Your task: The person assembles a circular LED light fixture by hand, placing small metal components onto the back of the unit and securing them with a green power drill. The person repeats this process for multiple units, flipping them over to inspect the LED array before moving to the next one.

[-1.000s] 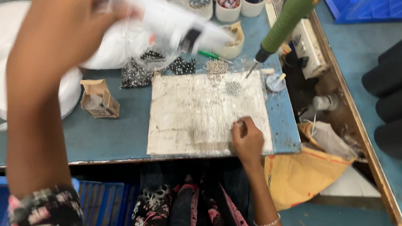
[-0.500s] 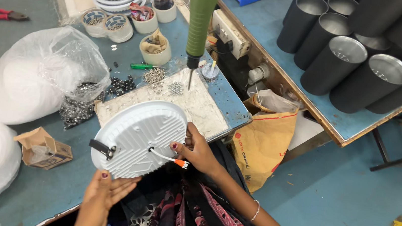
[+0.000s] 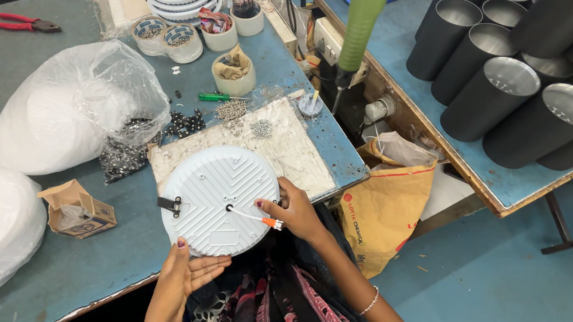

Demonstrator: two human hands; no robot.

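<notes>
A round white ribbed lamp housing (image 3: 216,193) lies flat at the near edge of the white work mat (image 3: 287,150). A thin white wire with an orange end (image 3: 267,221) runs from its centre. My right hand (image 3: 297,210) grips the housing's right rim beside that wire. My left hand (image 3: 184,271) is under the near rim, palm up, fingers spread against it. A black clip (image 3: 170,204) sticks out on the housing's left side.
A green hanging screwdriver (image 3: 359,19) dangles above the mat's far right corner. Piles of small screws (image 3: 231,110), clear bags of white parts (image 3: 64,113), a small cardboard box (image 3: 76,208), tape rolls and cups crowd the bench. Black metal cylinders (image 3: 513,99) fill the right-hand table.
The housing came down from my raised left hand onto the mat. It now sits flatter and closer to the bench edge, with my right hand on its rim.
</notes>
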